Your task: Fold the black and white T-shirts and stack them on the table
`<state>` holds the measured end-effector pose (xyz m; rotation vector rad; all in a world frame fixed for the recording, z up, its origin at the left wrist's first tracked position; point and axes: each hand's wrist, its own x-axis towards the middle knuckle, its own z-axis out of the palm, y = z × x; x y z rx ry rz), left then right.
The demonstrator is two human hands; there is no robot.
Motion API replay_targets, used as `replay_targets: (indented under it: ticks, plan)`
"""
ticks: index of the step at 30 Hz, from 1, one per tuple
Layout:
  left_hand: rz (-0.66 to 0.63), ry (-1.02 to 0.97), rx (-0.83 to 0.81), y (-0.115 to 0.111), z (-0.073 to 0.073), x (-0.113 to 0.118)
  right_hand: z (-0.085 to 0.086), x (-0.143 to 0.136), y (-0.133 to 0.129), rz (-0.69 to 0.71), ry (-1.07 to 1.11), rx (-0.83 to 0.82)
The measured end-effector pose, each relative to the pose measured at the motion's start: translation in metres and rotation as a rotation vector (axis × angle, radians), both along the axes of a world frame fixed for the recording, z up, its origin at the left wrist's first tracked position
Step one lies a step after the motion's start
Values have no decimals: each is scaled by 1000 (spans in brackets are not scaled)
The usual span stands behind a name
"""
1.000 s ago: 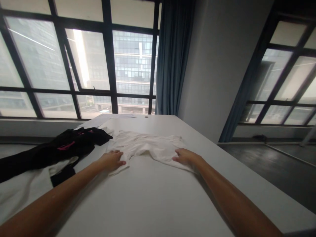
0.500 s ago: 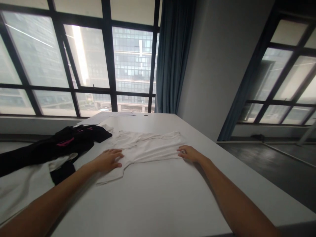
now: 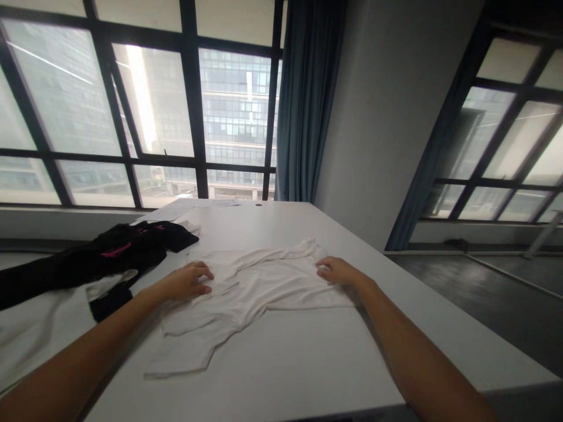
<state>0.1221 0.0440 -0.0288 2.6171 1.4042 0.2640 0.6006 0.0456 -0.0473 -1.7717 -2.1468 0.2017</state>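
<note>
A white short-sleeved shirt point(image 3: 281, 278) lies spread and wrinkled on the white table before me, one sleeve reaching toward the near left. My left hand point(image 3: 189, 281) rests over its left part, fingers slightly bent and a gap showing between thumb and fingers. On the right side, my right hand point(image 3: 336, 271) touches the shirt with loosely curved fingers that stand apart. I see no cloth pinched in either hand, though the undersides of the fingers are hidden.
Black clothing with pink marks point(image 3: 127, 246) lies piled at the left, with white cloth point(image 3: 48, 325) nearer me. Papers point(image 3: 171, 208) are at the far end of the table point(image 3: 285, 363). Beyond stand windows, a blue curtain point(image 3: 299, 117) and a grey wall.
The shirt has shifted toward me and become more rumpled, its sleeve now reaching further down the table. Both hands are at nearly the same places; the left fingers are slightly more bent.
</note>
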Motion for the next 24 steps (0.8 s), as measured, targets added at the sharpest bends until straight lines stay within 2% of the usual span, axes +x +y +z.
replay_targets:
  ticks: [2,4,6,10,12,15,17,19,20,24]
  plan:
    - [5,-33,-26,4,-3,-4,-4,1,2,14,8,-73]
    - [14,-56,-59,5,3,-8,-3,6,0,-5,14,-123]
    - [-27,-83,-160,7,18,-11,3,14,-3,-27,19,-182]
    - [-116,-152,-405,29,63,-14,16,24,-12,-26,56,-302]
    - [-40,-185,-353,51,83,-9,18,23,-14,-56,45,-289]
    - [288,-216,20,83,96,6,16,19,-13,-134,-56,-170]
    - [491,-229,315,96,92,21,14,16,-9,-176,-112,-84]
    - [515,-186,442,99,77,36,10,15,-5,-196,-137,-16]
    - [472,-130,419,97,67,42,7,13,-2,-187,-136,14]
    - [230,166,100,84,22,52,-4,6,5,-66,-119,73]
